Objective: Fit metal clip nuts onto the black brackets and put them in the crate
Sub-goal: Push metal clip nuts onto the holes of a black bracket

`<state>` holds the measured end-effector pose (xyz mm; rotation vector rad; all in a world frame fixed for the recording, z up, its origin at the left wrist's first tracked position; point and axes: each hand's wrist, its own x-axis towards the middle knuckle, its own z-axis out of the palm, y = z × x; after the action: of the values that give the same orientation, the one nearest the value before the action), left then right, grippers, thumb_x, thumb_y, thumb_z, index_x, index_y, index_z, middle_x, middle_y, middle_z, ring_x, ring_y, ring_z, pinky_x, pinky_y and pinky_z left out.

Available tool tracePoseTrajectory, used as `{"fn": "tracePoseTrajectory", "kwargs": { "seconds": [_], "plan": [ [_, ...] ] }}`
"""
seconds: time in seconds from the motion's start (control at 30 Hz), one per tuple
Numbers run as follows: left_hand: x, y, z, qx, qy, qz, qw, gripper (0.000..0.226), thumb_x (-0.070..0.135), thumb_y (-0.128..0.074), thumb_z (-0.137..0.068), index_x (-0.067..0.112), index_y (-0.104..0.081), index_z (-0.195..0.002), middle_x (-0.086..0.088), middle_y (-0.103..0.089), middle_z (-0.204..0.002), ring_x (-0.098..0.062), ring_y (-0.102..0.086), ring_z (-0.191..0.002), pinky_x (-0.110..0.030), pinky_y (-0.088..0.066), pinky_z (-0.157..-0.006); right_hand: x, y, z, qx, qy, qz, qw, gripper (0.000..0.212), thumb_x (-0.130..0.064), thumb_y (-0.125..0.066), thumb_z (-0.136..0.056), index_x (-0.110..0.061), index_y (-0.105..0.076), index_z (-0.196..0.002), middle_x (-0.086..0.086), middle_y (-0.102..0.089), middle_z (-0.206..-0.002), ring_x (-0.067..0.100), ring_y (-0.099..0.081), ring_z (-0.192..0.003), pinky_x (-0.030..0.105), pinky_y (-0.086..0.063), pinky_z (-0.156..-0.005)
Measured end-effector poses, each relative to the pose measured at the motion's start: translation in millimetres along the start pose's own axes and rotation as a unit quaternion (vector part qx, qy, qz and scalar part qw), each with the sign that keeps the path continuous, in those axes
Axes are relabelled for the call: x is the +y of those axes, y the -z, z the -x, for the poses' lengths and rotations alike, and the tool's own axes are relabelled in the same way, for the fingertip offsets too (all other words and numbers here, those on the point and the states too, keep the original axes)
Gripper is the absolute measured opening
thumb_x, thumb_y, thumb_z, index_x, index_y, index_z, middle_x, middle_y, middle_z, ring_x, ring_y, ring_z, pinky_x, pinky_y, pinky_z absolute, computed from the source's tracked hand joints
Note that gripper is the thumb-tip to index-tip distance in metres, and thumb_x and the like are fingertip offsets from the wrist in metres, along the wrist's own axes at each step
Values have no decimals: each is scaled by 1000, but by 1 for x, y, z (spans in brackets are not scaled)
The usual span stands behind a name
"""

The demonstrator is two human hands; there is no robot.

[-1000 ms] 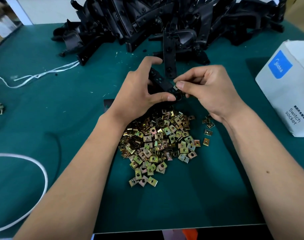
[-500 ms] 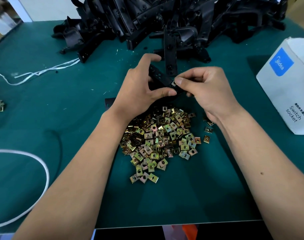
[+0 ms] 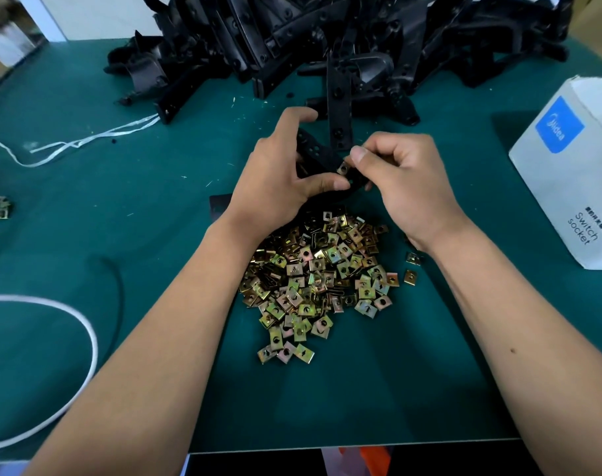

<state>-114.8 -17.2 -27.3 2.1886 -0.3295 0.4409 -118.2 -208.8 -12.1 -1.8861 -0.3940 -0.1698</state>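
While left hand [image 3: 275,176] grips bracket [image 3: 315,151], right hand [image 3: 401,176] pinches clip nut [image 3: 343,169]; skewed, it may slip, fall.

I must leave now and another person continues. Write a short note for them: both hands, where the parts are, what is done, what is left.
Left hand grips one black bracket above the table.
Right hand pinches a clip nut against the bracket's end; whether it is fully seated cannot be told.
Loose clip nuts lie in a pile just below the hands; the bracket heap is at the far edge.
No crate is in view.
Left: finish seating this nut, put the bracket in the crate, then continue with the heap.
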Motion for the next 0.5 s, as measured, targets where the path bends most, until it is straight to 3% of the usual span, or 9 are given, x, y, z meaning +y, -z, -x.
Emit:
{"fn": "tracePoseTrajectory", "kwargs": {
  "seconds": [0.13, 0.33, 0.5],
  "plan": [
    [3, 1, 1, -1, 6, -8, 1000, 89, 53, -89, -70, 17, -47, -139, 18, -66, -87, 3, -66, -83, -12, -51, -73, 6, 3, -1, -4, -30, -47, 998, 32, -23, -55, -102, -7, -76, -84, -1, -76, -83, 11, -66, -78, 30, -50, -70],
    [6, -1, 3, 6, 28, -25, 999, 88, 60, -85, -69, 20, -46, -137, 7, -72, -88, -8, -71, -81, -41, -59, -78, 9, 1, -1, -1, -30, -49, 998, 35, -22, -53, -104, 1, -74, -88, 2, -76, -87, 12, -66, -81, 27, -51, -69],
    [8, -2, 4, 3, 53, -45, 998, 90, 63, -84, -69, 22, -43, -138, 3, -73, -92, -17, -72, -86, -46, -58, -82, 6, 1, 1, -3, -24, -41, 999, 31, -17, -54, -104, 2, -73, -87, 2, -75, -86, 6, -67, -83, 24, -53, -70]
  ]
}}
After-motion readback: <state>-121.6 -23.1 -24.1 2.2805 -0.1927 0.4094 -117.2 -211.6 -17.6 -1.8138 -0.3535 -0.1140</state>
